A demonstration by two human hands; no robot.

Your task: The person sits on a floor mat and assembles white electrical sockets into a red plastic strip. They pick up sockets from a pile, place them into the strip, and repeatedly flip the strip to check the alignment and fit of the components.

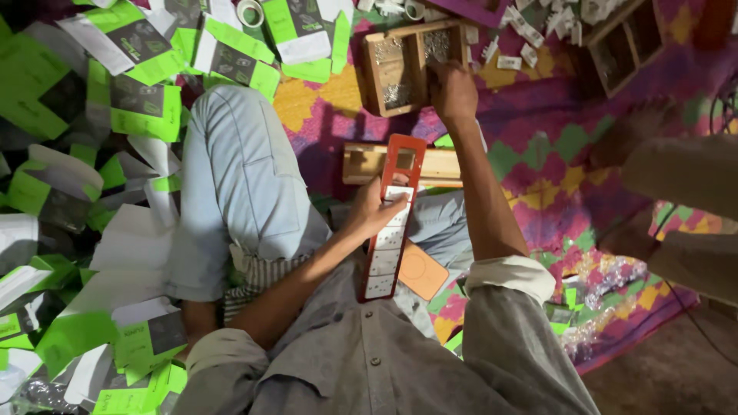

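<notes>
Left hand (374,209) grip clamped on red frame (392,223), right hand (453,92) fingers pinched together inside wooden box (400,65)

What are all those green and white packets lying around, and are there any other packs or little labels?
Flat green, white and black cardboard packets: heaped on the floor at left and along the top.
Long red plastic frame holding small white rectangular pieces: upright in the left hand.
Small white tags: scattered at the top, right of the wooden compartment tray where the right hand reaches.
</notes>
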